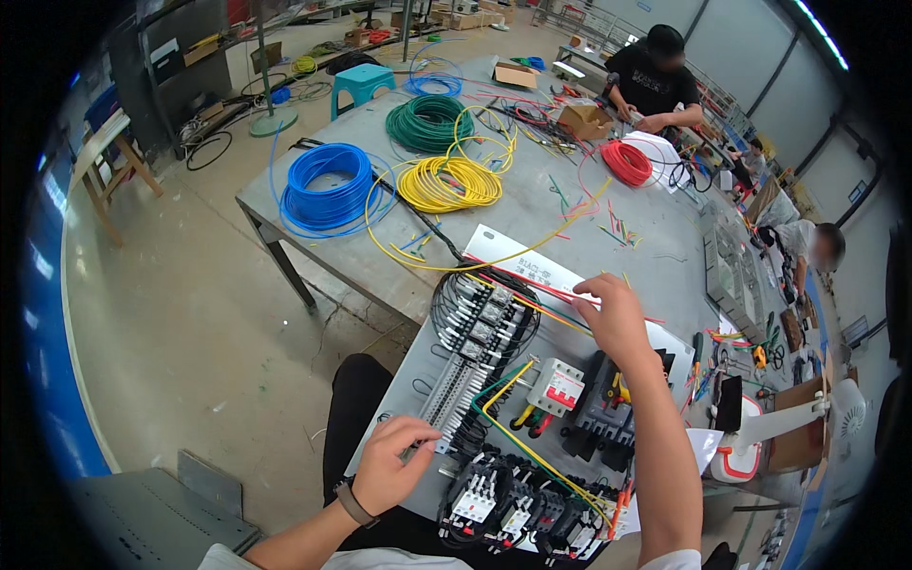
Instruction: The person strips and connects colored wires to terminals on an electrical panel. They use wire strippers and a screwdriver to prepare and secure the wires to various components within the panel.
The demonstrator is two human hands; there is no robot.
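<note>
The table (655,280) carried nearly everything in front of you, and the panel (408,380) lay slanted over its near edge toward your lap, probably so that its lower end was within easy reach without stretching. On the table beyond it sat the blue coil (328,211), the yellow coil (451,190) and the green coil (429,125), grouped to the left, perhaps so that wire could be drawn off without crossing your work. Your right hand (611,318) hung over the upper half of the panel, its fingers arched down at the loose wires (546,306); whether it pinched one, I cannot tell. Your left hand (389,465) came in low from the other side, thumb and forefinger parted with a gap between them, the tips just beside the lower end of the terminal strip (454,394) (contact there was too fine to make out), which suggested a steadying or guiding role. The black breakers (608,408) stood under your right forearm, partly hidden by it. Nearer the middle, the white breaker (559,388) stood apart, leaving some room around its leads. Thinnest of all, the yellow-and-green pair (541,461) bent sharply past it toward the bottom corner, apparently shaped to follow a route.
</note>
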